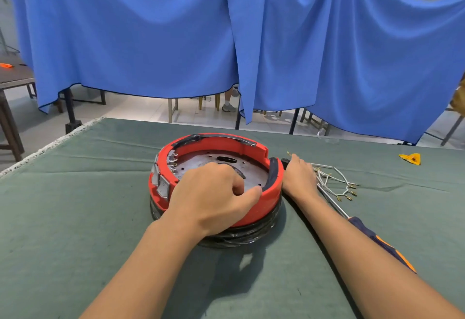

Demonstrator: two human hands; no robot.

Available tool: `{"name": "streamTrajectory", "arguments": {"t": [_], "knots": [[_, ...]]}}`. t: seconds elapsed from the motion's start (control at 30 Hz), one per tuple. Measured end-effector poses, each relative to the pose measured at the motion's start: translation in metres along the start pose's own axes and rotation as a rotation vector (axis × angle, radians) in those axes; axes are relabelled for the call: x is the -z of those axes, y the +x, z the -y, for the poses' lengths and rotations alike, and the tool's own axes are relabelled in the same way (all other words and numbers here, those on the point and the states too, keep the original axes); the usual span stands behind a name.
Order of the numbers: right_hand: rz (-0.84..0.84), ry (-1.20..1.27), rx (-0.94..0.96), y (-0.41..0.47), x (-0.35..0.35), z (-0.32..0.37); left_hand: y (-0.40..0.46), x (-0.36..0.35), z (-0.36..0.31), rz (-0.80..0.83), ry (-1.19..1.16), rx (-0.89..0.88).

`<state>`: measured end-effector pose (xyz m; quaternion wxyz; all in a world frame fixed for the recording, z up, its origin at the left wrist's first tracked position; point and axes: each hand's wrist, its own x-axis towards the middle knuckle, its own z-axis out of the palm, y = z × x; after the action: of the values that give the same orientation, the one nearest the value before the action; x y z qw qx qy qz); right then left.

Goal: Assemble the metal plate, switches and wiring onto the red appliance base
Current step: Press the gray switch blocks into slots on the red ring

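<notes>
Red appliance base [266, 200], no legible markings: left hand [216, 198] curled inside, right hand [299, 177] flat beside.

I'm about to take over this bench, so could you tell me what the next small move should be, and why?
Probably draw the wiring bundle toward the red base. The metal plate already sits inside the base and the left hand rests on it, fingers curled, while the right hand lies beside the base, right next to the wires. The screwdriver lies untouched on the cloth.
</notes>
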<state>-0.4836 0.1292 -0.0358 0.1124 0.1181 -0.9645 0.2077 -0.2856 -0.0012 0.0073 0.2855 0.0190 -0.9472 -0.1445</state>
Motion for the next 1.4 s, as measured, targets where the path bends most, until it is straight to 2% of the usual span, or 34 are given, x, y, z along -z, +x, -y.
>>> {"name": "streamTrajectory", "arguments": {"t": [0.1, 0.23, 0.33, 0.4, 0.57, 0.7, 0.8, 0.93, 1.07, 1.2, 1.3, 1.4], "knots": [[-0.001, -0.053, 0.093, 0.006, 0.001, 0.0, 0.003, 0.006, 0.001, 0.088, -0.064, 0.017], [0.004, 0.146, 0.241, -0.003, -0.002, 0.0, 0.007, 0.013, 0.008, 0.201, -0.131, 0.105], [-0.04, 0.329, 0.182, -0.021, -0.002, -0.002, 0.01, 0.013, 0.001, 0.173, -0.062, 0.189], [-0.064, 0.445, 0.123, -0.033, 0.0, -0.003, 0.011, 0.009, -0.015, 0.113, -0.039, 0.174], [-0.159, 0.703, 0.007, -0.068, 0.01, -0.014, 0.004, -0.004, -0.051, 0.155, -0.287, 0.226], [-0.194, 0.957, -0.144, -0.094, 0.026, -0.021, -0.002, 0.003, -0.042, 0.114, -0.299, 0.32], [-0.192, 1.041, -0.153, -0.116, 0.037, -0.026, -0.008, 0.019, -0.031, 0.127, -0.354, 0.331], [-0.097, 1.172, -0.15, -0.144, 0.048, -0.03, -0.014, 0.033, -0.015, 0.123, -0.228, 0.322], [-0.025, 1.256, -0.148, -0.152, 0.06, -0.027, -0.017, 0.031, -0.031, 0.034, -0.025, 0.269], [-0.018, 1.294, -0.108, -0.154, 0.067, -0.017, -0.02, 0.009, -0.058, 0.045, -0.126, 0.192], [-0.021, 1.287, -0.085, -0.156, 0.066, -0.012, -0.024, -0.006, -0.062, -0.033, 0.026, 0.184], [0.017, 1.317, -0.1, -0.155, 0.064, -0.009, -0.022, -0.006, -0.052, -0.105, 0.018, 0.24]]}}
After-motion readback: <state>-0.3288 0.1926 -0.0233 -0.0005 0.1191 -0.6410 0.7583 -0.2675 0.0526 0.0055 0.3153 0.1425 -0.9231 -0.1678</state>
